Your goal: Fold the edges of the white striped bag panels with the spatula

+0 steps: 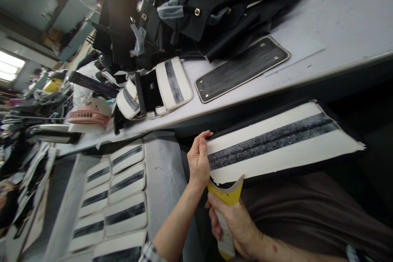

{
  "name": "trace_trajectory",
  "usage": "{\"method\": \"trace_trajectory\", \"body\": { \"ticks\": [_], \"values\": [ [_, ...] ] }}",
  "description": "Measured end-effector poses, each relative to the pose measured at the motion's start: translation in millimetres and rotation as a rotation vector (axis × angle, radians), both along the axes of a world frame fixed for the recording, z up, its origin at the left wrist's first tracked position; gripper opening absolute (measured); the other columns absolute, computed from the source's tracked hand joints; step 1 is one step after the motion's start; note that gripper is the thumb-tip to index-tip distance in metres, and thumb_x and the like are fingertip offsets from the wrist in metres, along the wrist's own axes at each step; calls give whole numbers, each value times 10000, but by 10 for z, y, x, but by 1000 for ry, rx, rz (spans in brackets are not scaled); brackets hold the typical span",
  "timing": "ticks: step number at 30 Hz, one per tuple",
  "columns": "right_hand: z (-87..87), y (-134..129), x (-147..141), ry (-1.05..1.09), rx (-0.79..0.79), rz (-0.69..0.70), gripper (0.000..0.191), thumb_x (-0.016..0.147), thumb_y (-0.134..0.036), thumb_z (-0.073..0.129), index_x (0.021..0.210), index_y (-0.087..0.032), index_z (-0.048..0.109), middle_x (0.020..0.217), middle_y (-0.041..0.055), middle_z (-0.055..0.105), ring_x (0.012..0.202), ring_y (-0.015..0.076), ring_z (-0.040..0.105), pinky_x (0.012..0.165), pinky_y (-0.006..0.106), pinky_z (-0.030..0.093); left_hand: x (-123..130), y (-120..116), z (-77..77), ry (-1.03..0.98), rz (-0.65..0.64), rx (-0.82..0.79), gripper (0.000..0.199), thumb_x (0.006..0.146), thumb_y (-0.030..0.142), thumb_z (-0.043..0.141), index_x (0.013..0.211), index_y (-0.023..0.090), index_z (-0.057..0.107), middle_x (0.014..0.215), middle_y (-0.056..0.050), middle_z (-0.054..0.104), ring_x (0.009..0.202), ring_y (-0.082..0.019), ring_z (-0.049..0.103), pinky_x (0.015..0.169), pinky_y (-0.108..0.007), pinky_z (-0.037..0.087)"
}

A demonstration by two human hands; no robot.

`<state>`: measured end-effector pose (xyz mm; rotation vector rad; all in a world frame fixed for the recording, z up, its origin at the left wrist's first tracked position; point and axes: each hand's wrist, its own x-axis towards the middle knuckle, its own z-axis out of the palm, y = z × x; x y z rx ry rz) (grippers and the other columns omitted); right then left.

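Note:
My left hand (pixel 199 159) is closed on the near end of a long white bag panel (pixel 285 151), thumb on top. The panel has a dark speckled stripe down its middle and black material along its edges. Just below, my right hand (pixel 231 221) is wrapped round the pale grip of a yellow-and-white hand tool (pixel 229 196) with a curved, crescent-shaped head. That head lies close to the panel's lower corner; whether it touches cannot be made out. The panel's far end slants down to a frayed-looking tip above my dark-clothed lap.
Striped white flaps (pixel 125 213) lie in rows on a lower surface at left. On the white table (pixel 344 28) are a black board (pixel 242 69), an opened striped bag (pixel 173 82), a pile of black bags (pixel 190 12) and a pink fan (pixel 89 114).

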<state>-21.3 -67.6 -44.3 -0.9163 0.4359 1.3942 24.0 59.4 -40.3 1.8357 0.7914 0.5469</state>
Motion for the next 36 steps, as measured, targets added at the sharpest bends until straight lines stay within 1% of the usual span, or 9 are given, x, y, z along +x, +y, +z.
{"method": "trace_trajectory", "body": {
  "ticks": [15,19,22,24,27,29,31,33,36],
  "values": [
    [29,-120,245,31,17,151,673,463,-762,780,670,-154,581,414,-54,455,301,77,373,295,194,317,54,-65,45,50,32,118,326,991,398,427,1093,215,677,1076,-47,703,1016,-195,636,934,-311,461],
    [-1,-117,243,7,-19,163,721,420,-798,780,667,-150,579,411,-49,455,302,77,373,300,196,316,67,-70,25,107,25,235,306,990,382,424,1121,237,660,1104,-59,701,1036,-218,637,1008,-388,435],
    [10,-124,248,-3,21,139,691,466,-777,788,677,-152,583,424,-42,467,314,81,384,317,202,337,92,-90,21,181,2,427,276,981,349,440,1148,248,635,1101,-67,701,1047,-237,628,1102,-491,329],
    [37,-142,260,41,63,112,649,505,-744,794,673,-152,588,433,-35,474,327,83,393,338,210,361,120,-124,32,211,-1,492,271,969,347,461,1161,247,624,1098,-73,699,1049,-248,620,1128,-537,261],
    [93,-210,276,89,100,85,591,550,-683,793,659,-139,592,455,-14,498,356,90,419,381,225,399,172,-189,65,134,38,383,269,936,385,521,1129,248,647,1093,-80,696,1050,-255,613,1158,-555,174],
    [136,-292,284,54,127,84,562,579,-636,794,725,-126,610,503,-1,539,401,106,467,430,243,446,205,-206,85,56,76,280,266,904,425,572,1079,250,672,1062,-72,703,1047,-250,614,1170,-539,155],
    [186,-401,310,-3,166,136,570,608,-617,787,828,-121,616,564,11,584,450,133,521,478,274,492,221,-175,87,1,114,194,303,882,474,599,1072,251,675,1003,-60,718,1022,-240,629,1155,-512,227],
    [249,-529,394,-54,197,241,593,636,-637,767,880,-122,604,564,14,590,440,146,524,470,294,500,192,-104,69,-66,182,78,406,903,543,534,1155,242,636,1015,-70,723,1005,-229,647,1097,-481,345],
    [388,-757,723,-169,211,315,580,711,-655,719,939,-135,601,525,-7,554,367,126,449,383,261,429,19,-42,25,-193,315,-124,574,966,605,302,1323,208,514,1239,-126,655,1115,-218,628,1047,-440,425]
  ]
}}
